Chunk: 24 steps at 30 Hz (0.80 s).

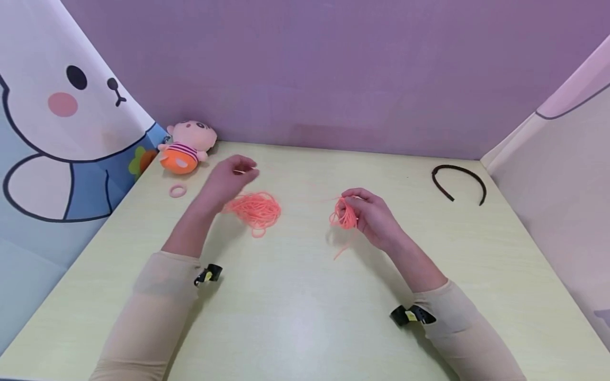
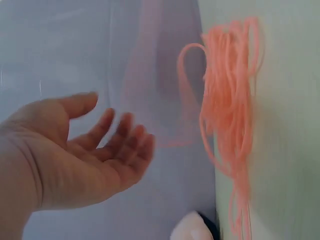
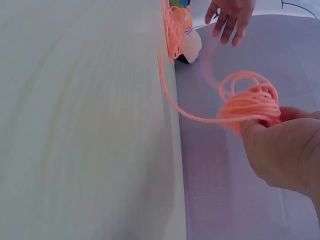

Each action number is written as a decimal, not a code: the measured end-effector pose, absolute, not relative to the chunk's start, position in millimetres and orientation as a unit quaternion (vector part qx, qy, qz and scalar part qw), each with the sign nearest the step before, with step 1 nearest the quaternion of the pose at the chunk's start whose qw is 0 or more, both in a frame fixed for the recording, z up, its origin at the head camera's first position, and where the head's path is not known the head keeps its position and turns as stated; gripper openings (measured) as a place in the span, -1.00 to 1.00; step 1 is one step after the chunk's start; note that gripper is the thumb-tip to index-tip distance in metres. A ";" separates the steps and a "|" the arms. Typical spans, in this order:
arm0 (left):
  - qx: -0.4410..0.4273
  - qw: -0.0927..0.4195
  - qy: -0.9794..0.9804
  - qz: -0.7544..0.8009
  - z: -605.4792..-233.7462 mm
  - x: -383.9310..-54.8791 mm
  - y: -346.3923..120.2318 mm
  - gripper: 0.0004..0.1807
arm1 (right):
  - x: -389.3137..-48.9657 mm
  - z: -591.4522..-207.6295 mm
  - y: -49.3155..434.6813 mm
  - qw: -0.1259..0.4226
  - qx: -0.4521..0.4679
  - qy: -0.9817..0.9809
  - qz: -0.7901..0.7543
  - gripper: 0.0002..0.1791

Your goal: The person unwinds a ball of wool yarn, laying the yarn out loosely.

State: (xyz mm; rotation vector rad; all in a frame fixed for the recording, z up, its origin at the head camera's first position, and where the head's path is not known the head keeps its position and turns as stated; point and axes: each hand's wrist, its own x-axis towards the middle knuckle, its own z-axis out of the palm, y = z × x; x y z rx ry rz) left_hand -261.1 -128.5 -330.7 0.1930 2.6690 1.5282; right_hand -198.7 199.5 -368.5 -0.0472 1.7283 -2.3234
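My right hand (image 1: 378, 218) grips a small wound bundle of coral-pink yarn (image 3: 252, 106) above the table. A short loose tail of it hangs down, and a thin strand runs off leftward. My left hand (image 2: 92, 152) is raised with its fingers loosely bent and apart, and nothing shows between them. A blurred strand passes beyond its fingertips in the left wrist view. Beside and below that hand lies a larger loose heap of the same yarn (image 1: 257, 210) on the table.
Behind the left hand, a plush doll (image 1: 188, 145) in orange sits at the table's back left corner. A pink ring (image 1: 178, 190) lies in front of it. At the back right is a black headband (image 1: 459, 168). Printed cloth walls (image 1: 333, 74) border the table (image 1: 295, 317).
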 end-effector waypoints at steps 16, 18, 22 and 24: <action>0.274 0.190 0.803 0.494 -350.1 -215.0 -41.8 -0.69 | -190.2 -365.0 195.1 0.199 -0.110 0.589 -0.775 -0.82; 0.263 0.189 0.801 0.503 -351.4 -212.5 -39.0 -0.74 | -190.1 -365.0 195.2 0.203 -0.111 0.588 -0.775 -0.81; 0.243 0.184 0.809 0.503 -351.8 -211.3 -38.7 -0.86 | -191.0 -365.3 194.7 0.198 -0.103 0.590 -0.776 -0.78; 0.242 0.180 0.817 0.492 -349.7 -211.4 -40.0 -0.88 | -191.4 -365.5 194.3 0.191 -0.096 0.592 -0.777 -0.79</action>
